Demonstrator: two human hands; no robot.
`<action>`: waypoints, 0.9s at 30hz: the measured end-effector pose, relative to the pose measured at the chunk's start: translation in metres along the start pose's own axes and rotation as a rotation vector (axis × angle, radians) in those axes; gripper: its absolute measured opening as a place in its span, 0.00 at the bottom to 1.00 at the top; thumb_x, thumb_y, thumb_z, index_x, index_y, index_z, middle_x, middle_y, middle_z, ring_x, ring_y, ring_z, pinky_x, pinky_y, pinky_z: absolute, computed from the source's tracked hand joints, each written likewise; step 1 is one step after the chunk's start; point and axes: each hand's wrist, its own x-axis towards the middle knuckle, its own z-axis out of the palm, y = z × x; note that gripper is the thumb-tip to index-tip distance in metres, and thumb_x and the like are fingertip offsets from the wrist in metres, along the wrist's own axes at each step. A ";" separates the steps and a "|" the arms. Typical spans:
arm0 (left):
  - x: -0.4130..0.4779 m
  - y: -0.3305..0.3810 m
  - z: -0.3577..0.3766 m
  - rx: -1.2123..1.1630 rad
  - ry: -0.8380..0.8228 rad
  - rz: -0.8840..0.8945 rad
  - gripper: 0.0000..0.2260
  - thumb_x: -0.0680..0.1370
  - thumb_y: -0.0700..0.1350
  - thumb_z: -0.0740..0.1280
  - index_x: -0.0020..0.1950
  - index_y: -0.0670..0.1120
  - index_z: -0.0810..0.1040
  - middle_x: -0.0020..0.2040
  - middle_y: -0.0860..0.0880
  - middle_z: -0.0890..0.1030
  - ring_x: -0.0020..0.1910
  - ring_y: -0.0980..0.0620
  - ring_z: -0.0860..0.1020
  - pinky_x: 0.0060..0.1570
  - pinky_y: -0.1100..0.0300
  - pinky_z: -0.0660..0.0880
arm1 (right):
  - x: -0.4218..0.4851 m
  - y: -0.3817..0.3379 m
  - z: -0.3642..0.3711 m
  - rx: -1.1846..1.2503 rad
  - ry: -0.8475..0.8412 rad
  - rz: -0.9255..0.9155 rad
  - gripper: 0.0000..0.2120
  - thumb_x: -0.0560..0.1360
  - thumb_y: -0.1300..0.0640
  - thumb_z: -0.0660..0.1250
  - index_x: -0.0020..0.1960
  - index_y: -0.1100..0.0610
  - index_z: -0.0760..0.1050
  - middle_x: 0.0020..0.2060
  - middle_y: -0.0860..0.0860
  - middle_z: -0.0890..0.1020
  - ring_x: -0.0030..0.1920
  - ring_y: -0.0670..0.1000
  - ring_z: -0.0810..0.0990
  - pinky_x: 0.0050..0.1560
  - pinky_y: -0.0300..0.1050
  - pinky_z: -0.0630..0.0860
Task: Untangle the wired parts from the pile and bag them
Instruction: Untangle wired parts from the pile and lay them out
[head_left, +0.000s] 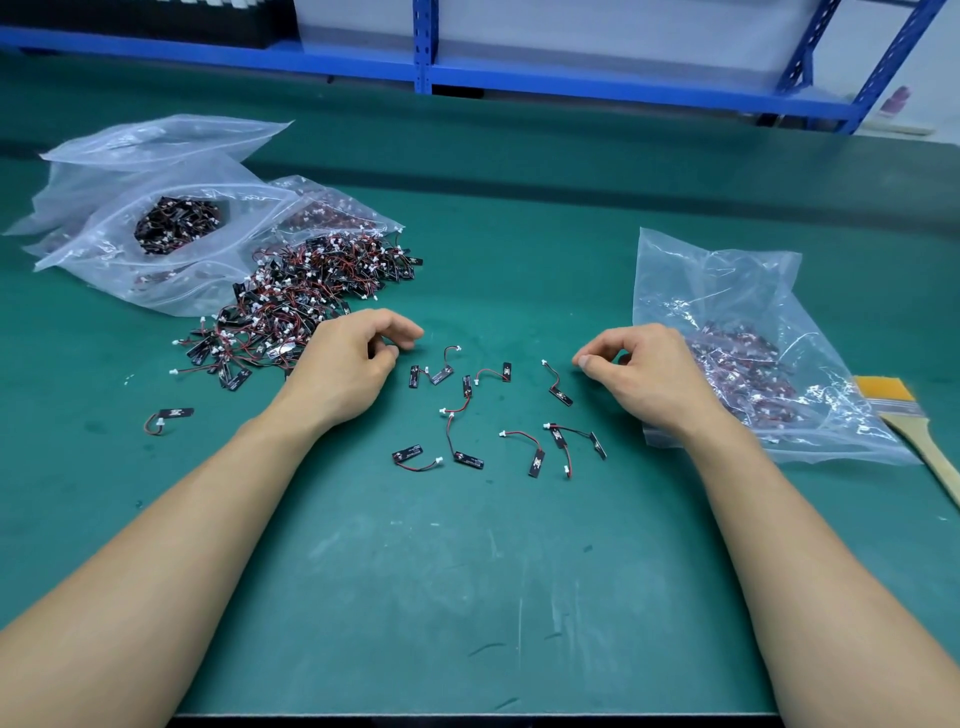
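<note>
A tangled pile of wired parts (306, 296), small black boards with red-black wires and white plugs, lies at the left of the green mat. Several separated parts (467, 410) are spread out between my hands. My left hand (348, 364) rests beside the pile's right edge, fingers loosely curled, holding nothing. Just left of a clear bag (737, 332) that holds sorted parts, my right hand (644, 369) hovers with fingers loosely curled and nothing in them. A single part (169, 417) lies apart at the left.
Clear bags (171, 223) with more parts lie at the back left. A wooden-handled brush (914, 431) lies at the right edge, next to the right bag. A blue shelf frame (426, 47) stands behind the table. The mat's front edge (467, 716) is near me.
</note>
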 end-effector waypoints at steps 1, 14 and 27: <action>0.000 0.000 0.000 0.000 0.001 0.004 0.18 0.77 0.32 0.64 0.51 0.56 0.81 0.45 0.62 0.82 0.39 0.69 0.75 0.42 0.79 0.65 | 0.000 0.000 0.000 -0.005 -0.002 0.002 0.09 0.74 0.54 0.72 0.36 0.45 0.82 0.29 0.35 0.80 0.31 0.37 0.75 0.33 0.27 0.68; 0.000 0.001 0.000 0.005 -0.001 0.006 0.18 0.77 0.32 0.64 0.52 0.54 0.83 0.44 0.62 0.82 0.39 0.70 0.75 0.42 0.80 0.65 | 0.000 0.000 0.000 -0.006 -0.008 0.009 0.08 0.75 0.54 0.71 0.38 0.46 0.84 0.30 0.34 0.80 0.32 0.36 0.75 0.33 0.27 0.68; -0.002 0.004 -0.001 0.020 -0.012 0.011 0.17 0.77 0.32 0.64 0.54 0.52 0.83 0.45 0.60 0.82 0.39 0.68 0.75 0.43 0.79 0.66 | -0.001 -0.001 -0.001 -0.012 -0.016 -0.008 0.10 0.75 0.54 0.71 0.36 0.44 0.82 0.30 0.31 0.79 0.32 0.36 0.75 0.32 0.26 0.67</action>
